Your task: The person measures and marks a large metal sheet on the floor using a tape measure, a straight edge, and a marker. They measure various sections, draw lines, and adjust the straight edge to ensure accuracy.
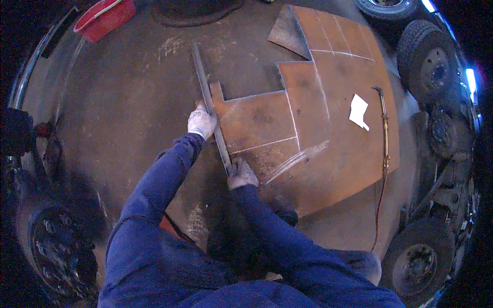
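A long, straight metal bar lies along the left edge of a rusty steel sheet. My left hand, in a pale glove, is closed around the bar near its middle. At the bar's near end, the gloved fingers of my right hand are closed on it; their tips are partly hidden. White chalk lines cross the sheet, and a stepped notch is cut out of its far left side. A white sheet of paper and a cutting torch rest on the steel to the right.
A hose runs from the torch toward me. Wheels with tyres line the right side. At the far left stands a red tub, and a dark wheel hub sits at the near left. A cut steel piece lies beside the sheet's far edge.
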Available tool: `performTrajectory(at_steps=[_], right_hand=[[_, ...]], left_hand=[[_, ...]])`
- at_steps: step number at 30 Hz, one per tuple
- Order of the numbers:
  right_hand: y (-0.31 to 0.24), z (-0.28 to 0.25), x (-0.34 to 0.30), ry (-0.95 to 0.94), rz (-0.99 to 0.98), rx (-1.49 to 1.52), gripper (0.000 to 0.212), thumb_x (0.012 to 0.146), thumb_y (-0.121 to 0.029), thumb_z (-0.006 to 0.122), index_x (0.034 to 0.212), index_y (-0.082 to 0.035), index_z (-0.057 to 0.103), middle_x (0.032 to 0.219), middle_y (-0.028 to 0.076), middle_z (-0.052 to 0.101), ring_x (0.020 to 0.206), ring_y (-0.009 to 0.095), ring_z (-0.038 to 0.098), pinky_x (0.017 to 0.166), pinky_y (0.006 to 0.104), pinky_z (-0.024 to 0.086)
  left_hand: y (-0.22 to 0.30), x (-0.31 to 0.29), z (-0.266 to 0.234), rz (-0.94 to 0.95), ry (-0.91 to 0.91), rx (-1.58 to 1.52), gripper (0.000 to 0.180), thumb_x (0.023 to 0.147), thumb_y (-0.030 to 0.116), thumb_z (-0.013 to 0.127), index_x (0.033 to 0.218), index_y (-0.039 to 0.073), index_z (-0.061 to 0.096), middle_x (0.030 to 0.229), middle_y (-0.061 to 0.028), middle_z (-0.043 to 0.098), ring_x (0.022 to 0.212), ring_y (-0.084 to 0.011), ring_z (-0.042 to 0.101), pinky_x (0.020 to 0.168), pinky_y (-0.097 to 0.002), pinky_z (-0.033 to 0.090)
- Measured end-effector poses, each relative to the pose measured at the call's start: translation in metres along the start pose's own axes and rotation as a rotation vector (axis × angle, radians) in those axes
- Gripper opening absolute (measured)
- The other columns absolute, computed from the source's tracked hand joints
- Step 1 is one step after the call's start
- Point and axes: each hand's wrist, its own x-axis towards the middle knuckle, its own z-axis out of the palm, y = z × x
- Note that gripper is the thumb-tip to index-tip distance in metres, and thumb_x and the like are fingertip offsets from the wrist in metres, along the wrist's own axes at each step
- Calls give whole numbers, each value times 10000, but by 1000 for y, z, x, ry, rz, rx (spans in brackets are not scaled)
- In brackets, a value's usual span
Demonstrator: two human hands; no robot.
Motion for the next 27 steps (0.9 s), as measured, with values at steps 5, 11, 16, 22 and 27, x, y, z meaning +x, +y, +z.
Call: performTrajectory(at_steps=[5, 11, 16, 22, 27], right_hand=[[50, 7, -66, -147, 90, 154, 251, 982, -340, 581, 1155, -169, 643, 1111, 169, 688, 982, 408, 669, 829, 499, 543], [50, 32, -54, -135, -144, 125, 250, 965, -313, 637, 1152, -147, 653, 996, 181, 714, 926, 401, 688, 827, 465, 537], [23, 24, -36, -233, -68, -103, 275, 940, -301, 653, 1166, -144, 664, 1019, 168, 729, 936, 402, 691, 847, 482, 530], [44, 39, -34, -148, -211, -180, 394, 965, -362, 572, 1319, -189, 599, 1062, 142, 735, 970, 378, 692, 964, 511, 476], [48, 40, -35, -160, -206, -78, 418, 975, -378, 555, 1348, -192, 589, 1071, 149, 732, 971, 378, 691, 933, 523, 507]], left_hand=[[1, 12, 9, 4, 83, 117, 370, 910, 278, 642, 1154, 4, 594, 1040, -279, 707, 1017, -452, 678, 897, -522, 536], [-4, 19, 9, 17, 123, 123, 325, 921, 289, 641, 1087, 13, 601, 1014, -252, 720, 1005, -446, 682, 883, -515, 537], [-4, 22, 5, 10, 185, 81, 348, 926, 302, 640, 1111, 9, 613, 1048, -249, 721, 1016, -442, 682, 886, -509, 536], [1, 26, -1, 27, 138, 34, 325, 918, 282, 626, 1129, 36, 611, 1056, -257, 712, 1050, -453, 662, 916, -521, 517], [-8, 22, 0, 32, 159, -18, 360, 905, 307, 650, 1128, 27, 616, 1061, -262, 711, 1050, -432, 672, 915, -502, 522]])
